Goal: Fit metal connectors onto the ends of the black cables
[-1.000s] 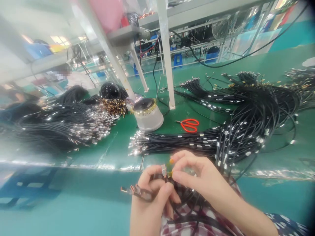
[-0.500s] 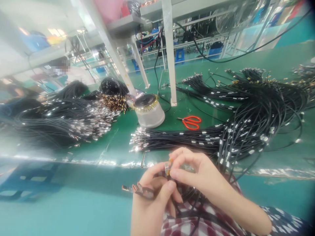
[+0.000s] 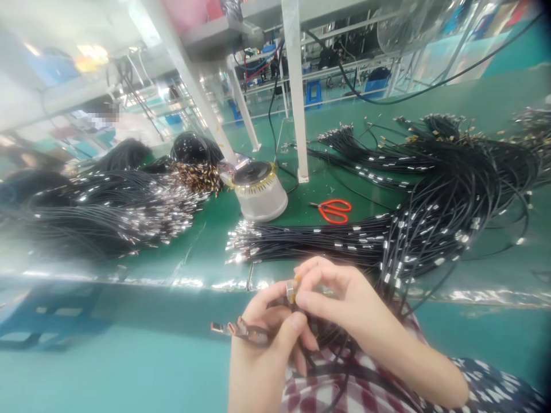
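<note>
Below the table's front edge, my left hand [image 3: 262, 350] is closed round a small bunch of black cables [image 3: 253, 335]; their metal ends stick out to the left. One cable's silver connector end [image 3: 291, 290] stands up between my two hands. My right hand [image 3: 340, 301] pinches a tiny gold-coloured part onto that connector with thumb and forefinger. More black cable runs down over my plaid lap [image 3: 344, 384].
On the green table [image 3: 206, 241] lie big heaps of black cables with metal ends [image 3: 422, 201] [image 3: 112, 212], a white round device [image 3: 260, 192], red scissors [image 3: 333, 209] and a white frame post [image 3: 295, 86]. A person sits at far left.
Both hands stay together on the connector and have shifted slightly up and left in the picture; the camera tilted a little. The grips have not changed.
</note>
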### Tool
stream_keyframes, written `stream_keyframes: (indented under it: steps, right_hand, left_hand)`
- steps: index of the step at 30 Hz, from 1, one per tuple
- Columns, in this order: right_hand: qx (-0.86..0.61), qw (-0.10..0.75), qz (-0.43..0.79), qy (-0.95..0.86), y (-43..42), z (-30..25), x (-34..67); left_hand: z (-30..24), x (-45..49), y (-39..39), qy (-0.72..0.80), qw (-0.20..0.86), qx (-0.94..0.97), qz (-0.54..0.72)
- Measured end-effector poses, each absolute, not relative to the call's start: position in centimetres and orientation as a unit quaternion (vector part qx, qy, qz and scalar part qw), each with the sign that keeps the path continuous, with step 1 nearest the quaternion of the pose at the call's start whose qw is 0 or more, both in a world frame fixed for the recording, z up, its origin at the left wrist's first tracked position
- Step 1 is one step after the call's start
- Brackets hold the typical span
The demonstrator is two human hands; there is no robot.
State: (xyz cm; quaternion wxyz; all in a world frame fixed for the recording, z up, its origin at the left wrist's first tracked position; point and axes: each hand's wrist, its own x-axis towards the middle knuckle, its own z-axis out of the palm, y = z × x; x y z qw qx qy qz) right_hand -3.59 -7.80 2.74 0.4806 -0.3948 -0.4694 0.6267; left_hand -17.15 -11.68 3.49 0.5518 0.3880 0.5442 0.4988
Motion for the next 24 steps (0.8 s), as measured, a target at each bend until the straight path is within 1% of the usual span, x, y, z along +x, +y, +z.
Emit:
stream_keyframes:
  steps: [12,19,24]
  right_hand:
    - [-0.399,0.485,0.629,-0.458,-7.9,2.5,-3.9]
    - [-0.440,0.501,0.593,-0.452,-8.1,2.9,-4.7]
    - [-0.449,0.511,0.571,-0.459,-8.4,2.7,-4.9]
  left_hand:
    - [3.1,-17.3,-11.7,0.545,0.560,0.381,0.495]
    - [3.4,-17.0,-11.7,0.547,0.544,0.377,0.513]
    - [2.8,-17.0,-11.0,0.552,0.537,0.336,0.542]
